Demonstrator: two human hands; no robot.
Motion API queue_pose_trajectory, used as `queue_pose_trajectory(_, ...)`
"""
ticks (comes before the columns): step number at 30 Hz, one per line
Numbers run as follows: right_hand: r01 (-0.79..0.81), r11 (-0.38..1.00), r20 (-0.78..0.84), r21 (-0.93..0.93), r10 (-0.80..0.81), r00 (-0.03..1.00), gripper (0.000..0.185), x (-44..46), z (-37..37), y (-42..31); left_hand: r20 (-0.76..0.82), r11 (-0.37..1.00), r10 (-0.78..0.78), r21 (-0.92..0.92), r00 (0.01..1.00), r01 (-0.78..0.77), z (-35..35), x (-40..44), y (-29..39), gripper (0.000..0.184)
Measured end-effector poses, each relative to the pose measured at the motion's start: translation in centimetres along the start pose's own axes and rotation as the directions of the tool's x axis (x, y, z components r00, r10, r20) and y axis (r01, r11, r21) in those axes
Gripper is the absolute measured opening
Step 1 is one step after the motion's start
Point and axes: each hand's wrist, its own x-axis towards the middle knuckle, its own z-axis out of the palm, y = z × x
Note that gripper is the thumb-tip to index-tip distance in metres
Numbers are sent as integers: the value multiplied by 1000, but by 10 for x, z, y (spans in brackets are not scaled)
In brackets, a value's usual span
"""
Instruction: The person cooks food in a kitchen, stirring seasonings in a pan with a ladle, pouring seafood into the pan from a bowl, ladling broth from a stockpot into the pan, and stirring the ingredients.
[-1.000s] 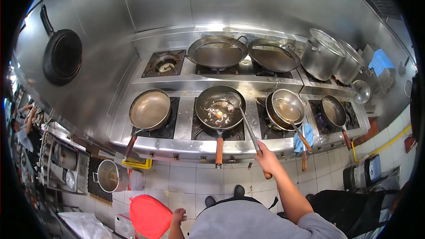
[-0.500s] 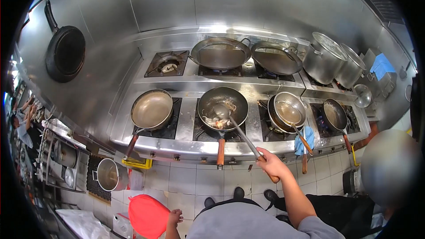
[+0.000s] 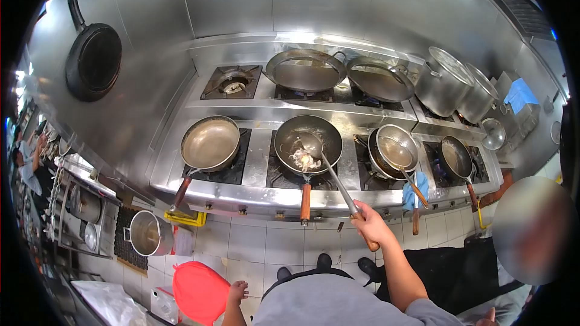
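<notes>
Against the steel wall over there stands the long stove (image 3: 258,151), its rows of burners loaded with pans and pots. The dark wok (image 3: 286,136) sits on a front burner between a pale, wide pan (image 3: 208,143) and a nested pair of pans. From the cook's right hand (image 3: 371,225) it lies ahead and off to the left; its own wooden handle (image 3: 306,202) points straight back at the cook. Down at the cook's left, well below the stove, there's a rounded red object (image 3: 200,293).

The ladle (image 3: 342,188) bridges hand and wok: its long axis slants forward and leftward, the bowl resting low inside the pan. The right hand is plainly the nearer one, its fingers wrapped closely round the ladle's wooden grip, the end poking out beneath the palm. The left hand (image 3: 238,291) hangs just beside the red object, fingers loosely half curled, and I see nothing in them; whether they brush it I can't tell. Smallest of all, pale bits of food (image 3: 302,161) cluster below the ladle's bowl.
</notes>
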Motion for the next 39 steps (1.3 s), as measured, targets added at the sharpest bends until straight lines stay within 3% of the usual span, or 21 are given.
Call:
queue_pose_trajectory(2, 209, 944, -129, -256, -248, 960, 66, 4, 9, 15, 10, 999, 5, 33, 1000, -6, -1, 1, 0, 35)
queue_pose_trajectory(6, 29, 919, -229, -394, -129, 965, 68, -15, 17, -5, 22, 1000, -18, 9, 1000, 18, -8, 0, -3, 35)
queue_pose_trajectory(9, 59, 948, -186, -313, -122, 975, 66, -13, 16, 9, -3, 1000, -9, 12, 1000, 9, -15, -3, -11, 31)
queue_pose_trajectory(11, -37, 999, 40, 27, 36, 999, 64, -24, 19, -17, -6, 999, -18, 30, 1000, 18, -20, 1, -19, 28)
queue_pose_trajectory(12, -37, 999, 39, 30, 36, 999, 64, -19, 22, -18, -6, 999, -17, 33, 1000, 17, -21, 1, -22, 28)
queue_pose_trajectory(14, -30, 948, 126, 316, -11, 992, 62, 1, 29, -13, -9, 999, -29, 43, 1000, 30, -22, 0, -23, 26)
queue_pose_trajectory(15, -29, 948, 125, 317, -11, 992, 62, 12, 36, -7, -9, 999, -28, 44, 1000, 28, -21, -1, -23, 26)
queue_pose_trajectory(17, 191, 981, -50, -16, -192, 980, 64, 37, 53, 13, -13, 1000, -18, -4, 1000, 18, -18, -4, -20, 29)
queue_pose_trajectory(18, 221, 937, -136, -270, -264, 955, 66, 52, 54, 29, -16, 1000, -15, -9, 1000, 15, -16, -5, -18, 29)
queue_pose_trajectory(21, 119, 920, -254, -374, -225, 941, 67, 37, 51, 8, -4, 998, 14, -64, 1000, -14, -12, -6, -13, 34)
queue_pose_trajectory(23, 93, 941, -258, -327, -183, 948, 67, 39, 45, 7, -9, 999, 18, -43, 1000, -18, -7, -6, -13, 37)
queue_pose_trajectory(25, 199, 878, -280, -435, -342, 897, 67, 54, 41, 19, -8, 1000, -1, -18, 1000, 0, -4, -8, -17, 37)
queue_pose_trajectory(26, 199, 878, -282, -436, -344, 896, 67, 58, 40, 16, -14, 1000, -13, 5, 1000, 13, -4, -7, -17, 36)
queue_pose_trajectory(28, 72, 994, -152, -85, -84, 985, 69, 66, 38, 5, 3, 999, -31, 29, 1000, 31, -4, -4, -18, 36)
queue_pose_trajectory(29, 66, 995, -158, -80, -78, 984, 69, 67, 35, 10, 18, 997, -55, 53, 998, 54, -5, -2, -22, 36)
queue_pose_trajectory(31, 140, 969, 27, 203, -149, 989, 69, 76, 30, 18, 17, 998, -43, 46, 999, 42, -6, 1, -23, 36)
queue_pose_trajectory(36, -34, 978, 203, 207, -9, 979, 69, 14, -5, -7, -14, 1000, -10, 10, 1000, 10, 3, -4, -7, 35)
queue_pose_trajectory(39, 4, 999, 112, 51, -10, 994, 67, -4, -12, -6, 2, 999, 29, -14, 1000, -29, 10, -6, -6, 35)
